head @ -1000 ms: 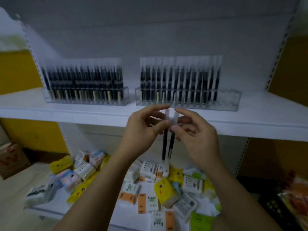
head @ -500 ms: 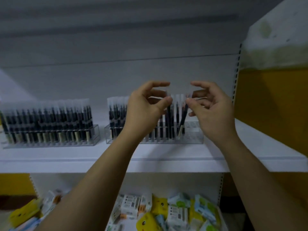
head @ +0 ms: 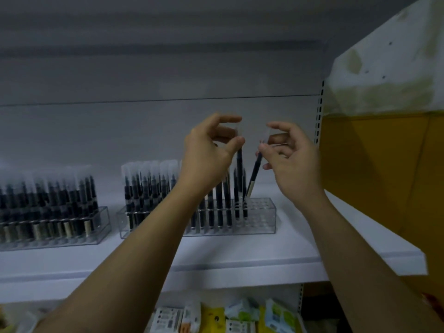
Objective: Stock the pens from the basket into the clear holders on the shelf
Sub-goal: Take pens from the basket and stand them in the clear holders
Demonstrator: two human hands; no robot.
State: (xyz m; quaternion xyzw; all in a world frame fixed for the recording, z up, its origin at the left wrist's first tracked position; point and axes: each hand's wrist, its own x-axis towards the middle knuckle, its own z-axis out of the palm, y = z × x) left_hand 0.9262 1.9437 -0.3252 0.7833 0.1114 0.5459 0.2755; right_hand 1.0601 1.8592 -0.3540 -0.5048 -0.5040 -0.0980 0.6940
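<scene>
The shelf [head: 264,248] carries a full holder [head: 101,224] at nine o'clock and a second holder [head: 262,219], centre, empty only at its three o'clock end. Above that end the left hand [head: 206,155] pinches an upright pen [head: 239,164]; the right hand [head: 290,159] pinches a tilted pen [head: 253,176], tip near a hole. Stocking looks nearly finished; the basket is out of view.

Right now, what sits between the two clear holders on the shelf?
Nothing: head view shows only bare shelf between left holder and right holder.
</scene>
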